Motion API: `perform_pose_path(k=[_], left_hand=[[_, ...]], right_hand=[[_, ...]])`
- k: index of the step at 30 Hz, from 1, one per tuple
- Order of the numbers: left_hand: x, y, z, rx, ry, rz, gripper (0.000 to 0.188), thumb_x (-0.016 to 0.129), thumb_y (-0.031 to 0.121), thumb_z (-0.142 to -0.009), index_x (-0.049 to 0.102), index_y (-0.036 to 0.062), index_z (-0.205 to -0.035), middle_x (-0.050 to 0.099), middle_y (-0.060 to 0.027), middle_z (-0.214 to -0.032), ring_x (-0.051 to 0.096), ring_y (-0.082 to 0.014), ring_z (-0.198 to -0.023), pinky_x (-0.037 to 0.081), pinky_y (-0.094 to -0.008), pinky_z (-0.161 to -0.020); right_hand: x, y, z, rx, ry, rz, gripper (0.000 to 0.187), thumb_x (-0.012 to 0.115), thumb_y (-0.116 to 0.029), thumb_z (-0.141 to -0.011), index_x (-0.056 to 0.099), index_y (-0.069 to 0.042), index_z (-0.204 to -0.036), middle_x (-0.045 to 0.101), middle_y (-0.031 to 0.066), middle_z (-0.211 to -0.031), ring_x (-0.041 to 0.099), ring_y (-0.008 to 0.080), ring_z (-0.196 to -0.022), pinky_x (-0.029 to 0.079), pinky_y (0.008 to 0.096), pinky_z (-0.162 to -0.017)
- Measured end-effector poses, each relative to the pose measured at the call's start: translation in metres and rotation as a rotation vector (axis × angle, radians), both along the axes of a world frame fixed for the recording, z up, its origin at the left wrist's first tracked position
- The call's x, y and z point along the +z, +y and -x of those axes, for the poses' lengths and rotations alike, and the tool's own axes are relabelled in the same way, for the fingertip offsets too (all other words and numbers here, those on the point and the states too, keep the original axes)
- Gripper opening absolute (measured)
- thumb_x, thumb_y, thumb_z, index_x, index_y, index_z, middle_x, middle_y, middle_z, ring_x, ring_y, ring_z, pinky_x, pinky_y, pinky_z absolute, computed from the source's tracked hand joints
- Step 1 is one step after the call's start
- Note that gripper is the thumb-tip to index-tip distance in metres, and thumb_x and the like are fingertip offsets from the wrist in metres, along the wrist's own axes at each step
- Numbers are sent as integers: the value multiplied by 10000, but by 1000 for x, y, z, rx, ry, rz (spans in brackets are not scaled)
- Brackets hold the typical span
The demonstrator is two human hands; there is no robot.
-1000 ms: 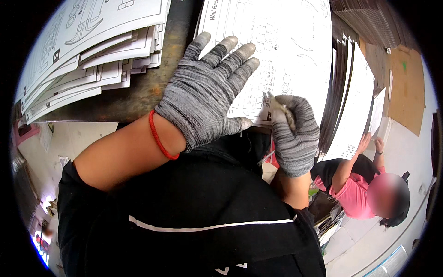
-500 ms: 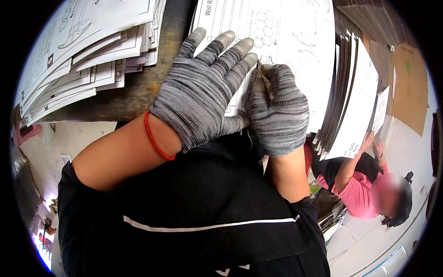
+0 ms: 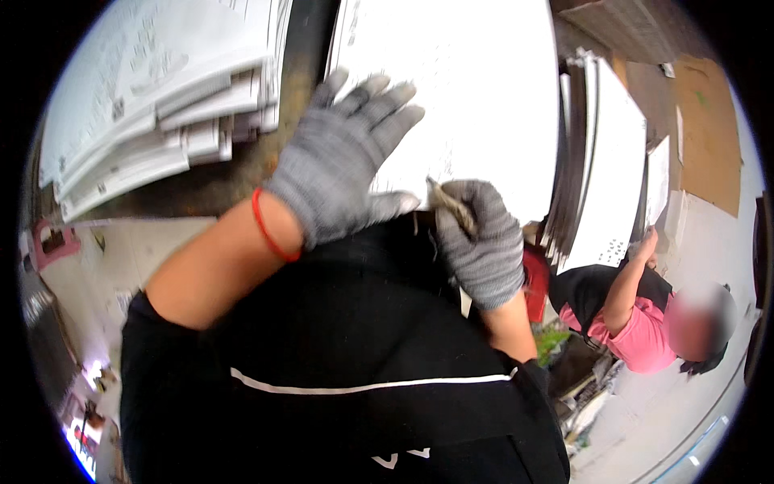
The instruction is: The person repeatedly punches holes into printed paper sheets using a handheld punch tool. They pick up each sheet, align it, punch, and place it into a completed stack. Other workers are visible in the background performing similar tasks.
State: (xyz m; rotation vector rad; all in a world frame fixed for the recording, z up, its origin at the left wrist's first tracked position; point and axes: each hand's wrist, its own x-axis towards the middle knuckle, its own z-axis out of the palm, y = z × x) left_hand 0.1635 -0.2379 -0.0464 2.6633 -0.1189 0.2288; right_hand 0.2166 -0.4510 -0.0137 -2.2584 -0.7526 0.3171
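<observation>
My left hand (image 3: 337, 165), in a grey striped knit glove, lies flat with its fingers spread on the left part of a large white sheet (image 3: 484, 97). Any print on most of the sheet looks washed out and blurred. By the sheet's near edge, my right hand (image 3: 482, 246), gloved alike, is closed around a small slim tool (image 3: 453, 207). The tool is brownish grey and looks wrapped; its narrow end points up and left, toward the sheet. Blur hides its exact kind and whether its tip touches the sheet.
Left of the sheet, an uneven pile of printed sheets (image 3: 173, 89) stands on the dark worktable (image 3: 302, 60). A stack of white-faced boards (image 3: 605, 161) is at the right. Beyond it, a co-worker in a pink shirt (image 3: 637, 339) reaches toward another white board (image 3: 657, 181).
My right hand has moved down toward me with the tool, from over the sheet to its near edge. My left hand has shifted slightly left and stays spread.
</observation>
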Motion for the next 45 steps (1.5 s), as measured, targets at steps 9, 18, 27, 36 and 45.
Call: perform_pose_path(k=[9,18,27,36,45], left_hand=[[13,22,42,423,381,521,350,796,284,-760,611,48,-939,549,-47,-710,552,-192,-635,486,-339,-614],[46,25,43,196,307,1374,413,759,267,-835,660,-8,-1127,697,-98,-1026,626,-168,-939,502,-313,-864],[74,70,74,519,-109,957,578,660,102,-899,410,-14,-1407,615,-99,-1123,615,-138,-826,516,-263,-751],[78,237,186,1044,-357,453,538,679,81,-871,493,-9,-1367,625,-128,-1193,614,-182,-936,510,-280,-752],[71,65,66,220,-537,303,425,768,168,-776,640,67,-1169,617,-160,-1200,594,-308,-1093,452,-393,-982]], right_hand=[[-45,-74,-31,-479,-62,-357,258,570,73,-801,553,43,-1056,569,210,-1186,580,293,-1076,486,374,-951],[-50,-80,-19,-442,-63,-483,446,506,74,-701,559,10,-1139,566,169,-1263,560,264,-1172,427,376,-1040],[-31,-64,-15,-263,-195,-627,537,479,126,-663,547,-42,-1168,555,165,-1289,533,279,-1223,399,403,-1075],[-33,-49,-18,-191,81,-596,396,502,70,-788,545,-7,-1174,604,139,-1160,615,238,-1056,489,336,-940],[-32,-13,-27,-213,181,-481,345,541,29,-888,532,23,-1232,620,135,-1061,608,167,-888,518,280,-791]])
